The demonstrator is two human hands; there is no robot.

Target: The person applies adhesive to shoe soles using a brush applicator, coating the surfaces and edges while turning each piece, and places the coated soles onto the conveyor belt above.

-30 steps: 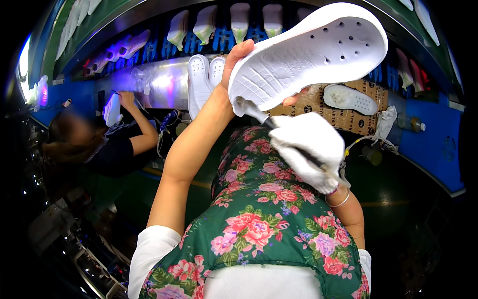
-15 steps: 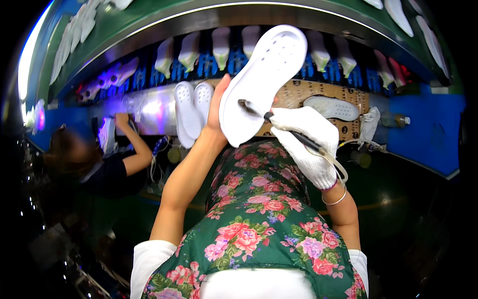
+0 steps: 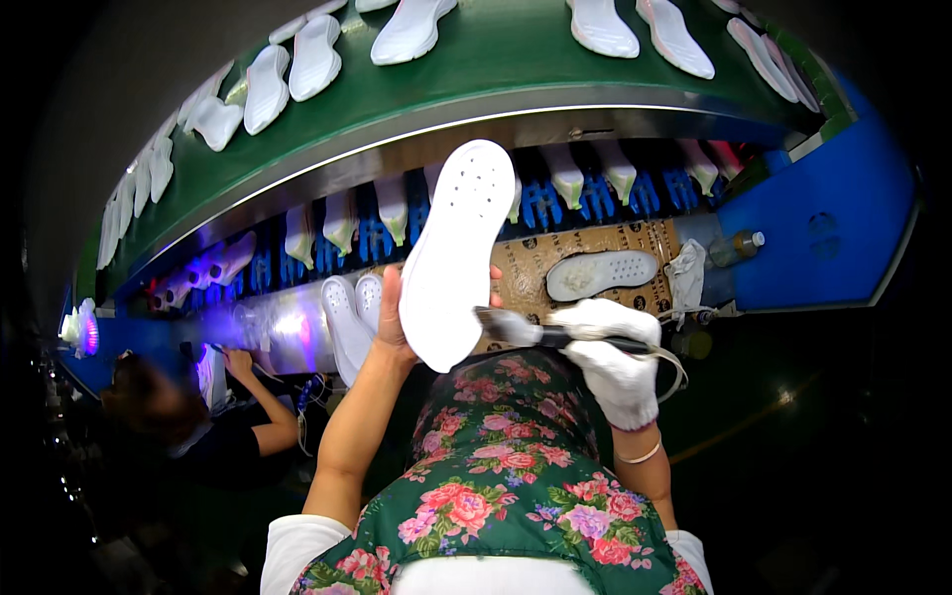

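My bare left hand grips a white shoe sole, thumb along its left edge and fingertips showing past its right edge. Small holes dot the sole's upper end, and its lower end points toward me. In my right hand, covered by a white knitted glove, is a black-handled brush with a thin pale tube running back from it. The bristles are at the sole's lower right edge; whether they touch it I cannot tell.
A used grey-white sole lies on brown cardboard, near a white rag and a bottle. More white soles stand at left. Beyond, soles sit in a blue rack and on a green conveyor. A co-worker works at left.
The brush has come off the sole's face to its lower right edge. The sole is held more upright. My view has shifted, showing more of the green conveyor.
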